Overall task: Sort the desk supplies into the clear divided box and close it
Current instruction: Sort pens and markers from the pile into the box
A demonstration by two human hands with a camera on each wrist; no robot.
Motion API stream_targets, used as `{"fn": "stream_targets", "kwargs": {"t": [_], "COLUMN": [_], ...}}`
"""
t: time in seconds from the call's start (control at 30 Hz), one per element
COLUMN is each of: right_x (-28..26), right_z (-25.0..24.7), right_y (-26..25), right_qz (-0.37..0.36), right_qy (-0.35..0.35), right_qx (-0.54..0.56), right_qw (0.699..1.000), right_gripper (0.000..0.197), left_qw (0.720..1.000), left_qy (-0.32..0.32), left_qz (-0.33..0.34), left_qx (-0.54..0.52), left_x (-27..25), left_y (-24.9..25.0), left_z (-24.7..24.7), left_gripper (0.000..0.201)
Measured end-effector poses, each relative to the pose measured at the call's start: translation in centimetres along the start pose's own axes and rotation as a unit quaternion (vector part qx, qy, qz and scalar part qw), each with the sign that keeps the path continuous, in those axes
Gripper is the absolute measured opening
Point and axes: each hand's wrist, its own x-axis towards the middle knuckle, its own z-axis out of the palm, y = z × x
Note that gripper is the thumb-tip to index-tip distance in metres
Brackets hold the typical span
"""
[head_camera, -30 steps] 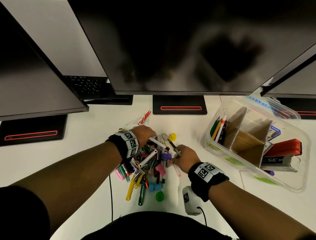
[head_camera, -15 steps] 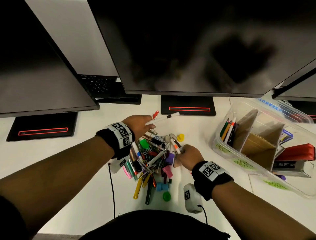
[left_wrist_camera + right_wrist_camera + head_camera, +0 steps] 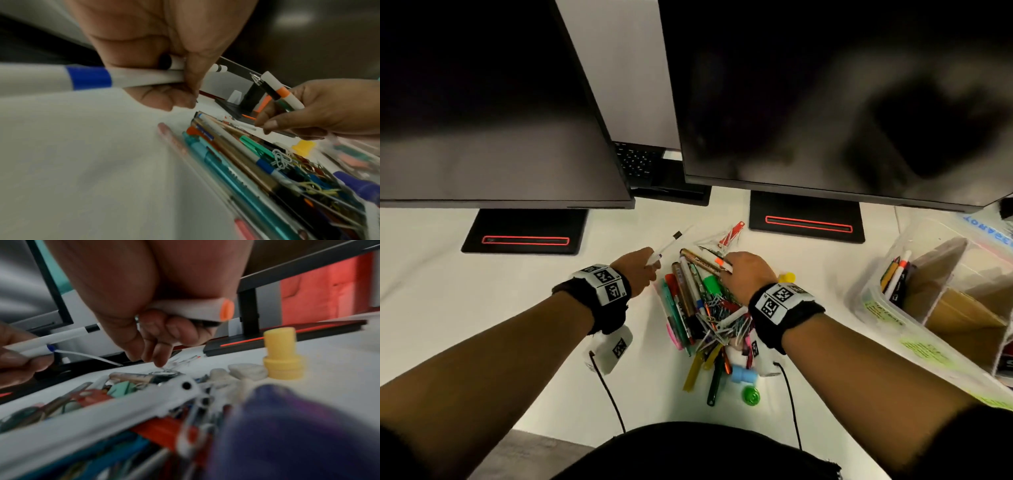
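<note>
Left hand (image 3: 637,270) clamps white pens (image 3: 666,247), right hand (image 3: 748,274) an orange-banded marker (image 3: 723,263), mid-frame over the pile (image 3: 705,308), likely batching for the box (image 3: 928,308) at right.

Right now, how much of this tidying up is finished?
Only a start. A few markers already stand in one compartment of the clear box, which is open. In hand: the left hand holds two white pens, the right hand an orange-banded marker. Left: most of the pile of pens and clips on the desk, then closing the box.
</note>
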Motion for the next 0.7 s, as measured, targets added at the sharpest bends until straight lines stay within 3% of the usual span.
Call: {"fn": "stream_targets", "kwargs": {"t": [0.03, 0.23, 0.37, 0.43, 0.57, 0.7], "right_x": [0.5, 2.3, 2.1, 1.7, 0.7, -0.1], "right_z": [0.1, 0.9, 0.5, -0.1, -0.7, 0.3], "right_y": [-0.6, -2.3, -2.0, -2.0, -3.3, -5.2], "right_qz": [-0.009, -0.002, 0.027, 0.05, 0.071, 0.068], "right_qy": [-0.001, -0.054, -0.073, -0.06, -0.034, -0.095], "right_qx": [-0.006, -0.061, -0.096, -0.078, -0.016, 0.055], "right_qw": [1.0, 0.997, 0.992, 0.994, 0.997, 0.992], "right_gripper": [0.028, 0.033, 0.03, 0.031, 0.026, 0.018], "left_qw": [1.0, 0.988, 0.993, 0.995, 0.995, 0.994], "left_qy": [0.01, -0.011, -0.001, 0.018, 0.041, 0.001], "left_qz": [-0.01, -0.042, -0.039, -0.049, -0.07, -0.06], "left_qx": [0.014, 0.149, 0.115, 0.082, 0.062, 0.096], "left_x": [-0.1, -1.1, -1.0, -0.9, -1.0, -0.9], "left_y": [-0.4, -1.0, -0.8, -0.8, -1.3, -1.9], "left_z": [0.1, 1.6, 2.8, 3.2, 3.2, 3.2], "left_gripper": [0.01, 0.025, 0.027, 0.016, 0.023, 0.039]}}
